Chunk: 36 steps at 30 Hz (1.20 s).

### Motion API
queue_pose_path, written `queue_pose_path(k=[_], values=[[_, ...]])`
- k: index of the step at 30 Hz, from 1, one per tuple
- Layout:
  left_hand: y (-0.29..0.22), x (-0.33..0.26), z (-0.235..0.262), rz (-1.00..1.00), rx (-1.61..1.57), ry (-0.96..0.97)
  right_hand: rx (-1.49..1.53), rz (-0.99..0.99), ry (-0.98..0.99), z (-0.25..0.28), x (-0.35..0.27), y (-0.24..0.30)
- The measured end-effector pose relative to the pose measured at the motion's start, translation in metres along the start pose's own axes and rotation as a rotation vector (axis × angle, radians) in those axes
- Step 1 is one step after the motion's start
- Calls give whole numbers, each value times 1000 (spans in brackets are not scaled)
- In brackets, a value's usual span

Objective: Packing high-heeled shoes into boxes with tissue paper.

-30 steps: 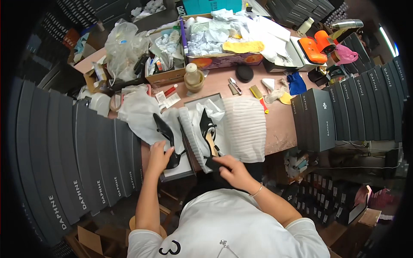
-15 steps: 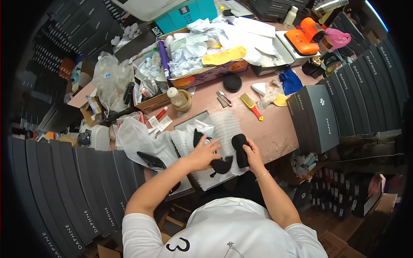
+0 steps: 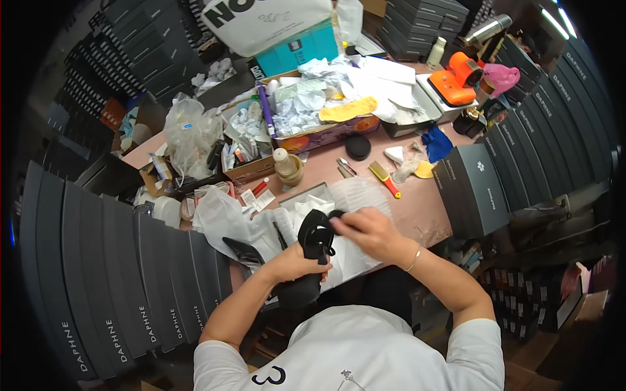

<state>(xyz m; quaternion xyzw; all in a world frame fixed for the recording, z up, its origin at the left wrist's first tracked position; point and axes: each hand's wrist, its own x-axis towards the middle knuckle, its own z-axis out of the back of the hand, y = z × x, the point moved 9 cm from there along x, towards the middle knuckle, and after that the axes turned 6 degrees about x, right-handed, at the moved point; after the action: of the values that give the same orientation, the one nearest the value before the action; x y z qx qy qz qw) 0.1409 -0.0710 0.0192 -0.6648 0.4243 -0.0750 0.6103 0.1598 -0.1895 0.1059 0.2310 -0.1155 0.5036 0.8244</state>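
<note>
My left hand (image 3: 295, 264) is closed around a black shoe (image 3: 315, 228), held up over the open box with its toe end away from me. My right hand (image 3: 373, 233) is closed on a black pad (image 3: 336, 215), mostly hidden by the fingers, right beside the shoe's upper edge. I cannot tell whether pad and shoe touch. Below lies white tissue paper (image 3: 339, 264) spread over the grey shoebox (image 3: 321, 191). Another black shoe (image 3: 242, 250) lies on white wrapping to the left of the box.
Stacked dark shoeboxes rise at left (image 3: 117, 260) and right (image 3: 473, 189). On the pink table lie a yellow-and-red brush (image 3: 385, 180), a round black tin (image 3: 358, 147), a bottle (image 3: 287, 166) and a blue cloth (image 3: 437, 143). Behind stands a carton of crumpled paper (image 3: 326, 133).
My left hand has picked up the black shoe from the box and raised it. My right hand has moved left with the black pad, up to the shoe.
</note>
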Motion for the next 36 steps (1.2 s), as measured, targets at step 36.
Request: queue_pose_path(k=[36], values=[[45,-14,123,-332,-1046,-682,574,-458,-152,-50,-50,39]])
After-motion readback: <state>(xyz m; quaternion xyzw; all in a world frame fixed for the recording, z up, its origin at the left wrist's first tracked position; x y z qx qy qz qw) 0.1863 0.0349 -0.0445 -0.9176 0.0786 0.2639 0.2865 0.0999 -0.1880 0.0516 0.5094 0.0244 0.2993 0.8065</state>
